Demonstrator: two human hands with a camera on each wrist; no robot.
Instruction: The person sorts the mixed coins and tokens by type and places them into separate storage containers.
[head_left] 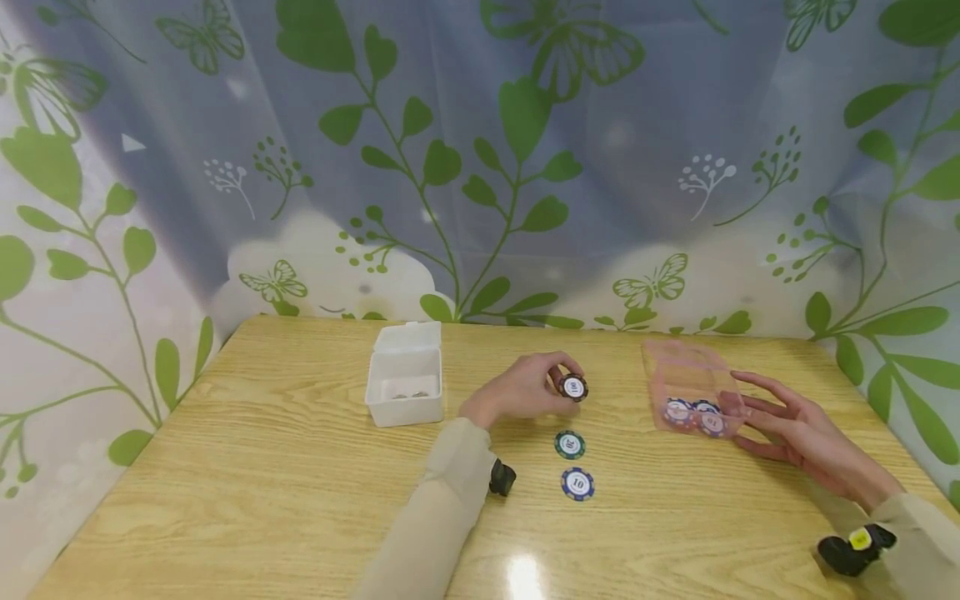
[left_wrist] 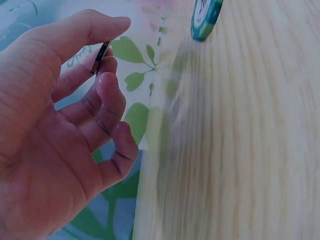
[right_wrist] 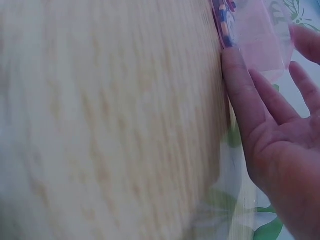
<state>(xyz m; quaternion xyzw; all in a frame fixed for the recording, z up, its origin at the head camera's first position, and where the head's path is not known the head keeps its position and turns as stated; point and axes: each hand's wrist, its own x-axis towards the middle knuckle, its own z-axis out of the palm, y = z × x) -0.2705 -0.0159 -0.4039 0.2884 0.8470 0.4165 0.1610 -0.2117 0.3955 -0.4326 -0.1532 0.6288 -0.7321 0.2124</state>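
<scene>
My left hand [head_left: 525, 387] pinches a black poker chip [head_left: 573, 387] marked 100 between thumb and fingers. In the left wrist view the chip [left_wrist: 100, 59] shows edge-on near the thumb tip. On the table below it lie a green poker chip [head_left: 570, 444] and a blue poker chip [head_left: 577, 483] marked 10. My right hand [head_left: 806, 429] rests at the right side of a see-through pink box [head_left: 660, 362], fingers extended. Several poker chips [head_left: 678, 411] lie in the box's near part. In the right wrist view, one fingertip [right_wrist: 234, 56] meets the box's lower edge.
A white box [head_left: 405, 410] with its lid raised stands left of my left hand, a few small items [head_left: 411, 395] on its floor. The wooden table [head_left: 285, 467] ends at a patterned curtain [head_left: 450, 208] behind.
</scene>
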